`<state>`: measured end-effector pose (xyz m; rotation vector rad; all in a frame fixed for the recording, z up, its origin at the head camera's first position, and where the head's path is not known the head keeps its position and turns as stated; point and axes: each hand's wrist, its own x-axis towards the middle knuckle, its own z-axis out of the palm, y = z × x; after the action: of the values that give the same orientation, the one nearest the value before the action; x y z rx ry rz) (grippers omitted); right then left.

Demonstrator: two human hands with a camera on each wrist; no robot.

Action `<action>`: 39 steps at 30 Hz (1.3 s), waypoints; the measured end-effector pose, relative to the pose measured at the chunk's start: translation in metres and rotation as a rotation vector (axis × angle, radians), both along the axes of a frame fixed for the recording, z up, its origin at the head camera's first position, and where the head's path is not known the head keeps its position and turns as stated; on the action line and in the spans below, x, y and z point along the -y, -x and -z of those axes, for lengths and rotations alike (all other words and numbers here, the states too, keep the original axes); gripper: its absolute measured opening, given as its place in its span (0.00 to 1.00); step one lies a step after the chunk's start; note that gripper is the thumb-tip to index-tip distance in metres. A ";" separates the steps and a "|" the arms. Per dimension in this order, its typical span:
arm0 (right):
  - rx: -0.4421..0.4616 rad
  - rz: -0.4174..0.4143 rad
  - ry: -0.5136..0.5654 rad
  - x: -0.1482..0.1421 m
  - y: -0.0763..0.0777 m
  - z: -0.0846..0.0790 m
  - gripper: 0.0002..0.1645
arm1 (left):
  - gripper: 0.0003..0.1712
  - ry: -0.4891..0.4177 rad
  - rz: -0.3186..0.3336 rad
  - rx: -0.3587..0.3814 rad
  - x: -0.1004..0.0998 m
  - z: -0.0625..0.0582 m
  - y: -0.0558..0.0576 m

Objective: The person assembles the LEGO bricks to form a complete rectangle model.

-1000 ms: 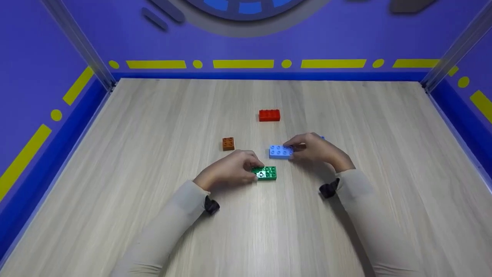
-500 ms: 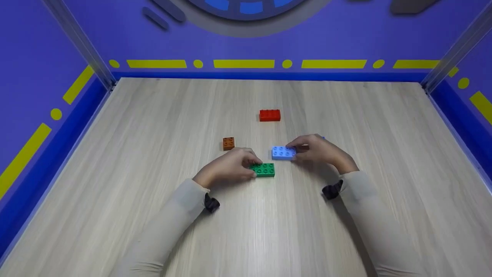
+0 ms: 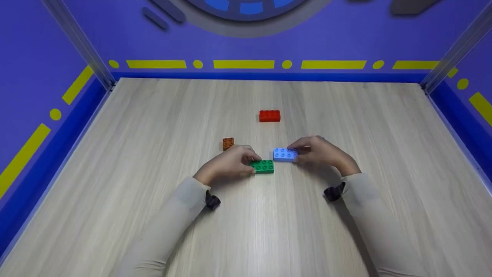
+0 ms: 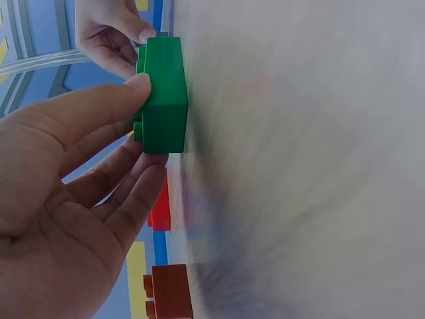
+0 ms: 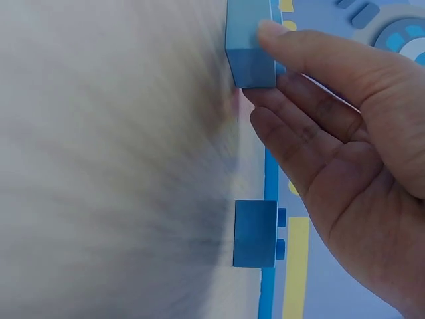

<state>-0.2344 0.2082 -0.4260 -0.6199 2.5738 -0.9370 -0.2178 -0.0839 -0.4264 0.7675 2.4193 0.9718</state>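
My left hand (image 3: 230,163) pinches a green toy building brick (image 3: 265,167) by its left end, between thumb and fingers. In the left wrist view the green brick (image 4: 166,100) shows its smooth side, with its studs facing left in that picture. A light blue brick (image 3: 283,154) is held at its right end by my right hand (image 3: 322,153). The two held bricks sit close together, the green one nearer to me and a bit left, with a small gap. In the right wrist view the thumb lies on the light blue brick (image 5: 251,50).
A red brick (image 3: 269,116) lies farther back on the wooden table (image 3: 184,115). A small brown-orange brick (image 3: 228,143) is just beyond my left hand. Another blue brick (image 5: 255,234) stands beside my right hand, mostly hidden in the head view. Purple-blue walls (image 3: 246,50) enclose the table.
The green brick has moved away from me and slightly left with my left hand. My right hand has shifted the light blue brick a little right and toward me.
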 end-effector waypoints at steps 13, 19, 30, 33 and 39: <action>-0.001 0.002 0.037 -0.004 -0.004 0.001 0.21 | 0.18 -0.027 -0.010 -0.035 -0.001 0.004 0.005; -0.005 -0.016 0.029 -0.004 -0.004 0.001 0.22 | 0.18 -0.065 -0.027 -0.036 -0.002 0.008 0.007; 0.001 -0.007 0.019 -0.006 -0.005 0.002 0.21 | 0.19 -0.109 -0.066 -0.028 -0.003 0.012 0.008; -0.005 -0.021 0.036 -0.009 -0.006 0.002 0.21 | 0.19 -0.111 -0.068 -0.042 -0.004 0.012 0.008; -0.007 -0.047 0.075 -0.012 -0.006 0.003 0.20 | 0.20 -0.112 -0.091 -0.045 -0.006 0.013 0.007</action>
<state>-0.2287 0.2200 -0.4286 -0.7026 2.5280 -1.0216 -0.2253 -0.0782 -0.4396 0.7307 2.4741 1.1453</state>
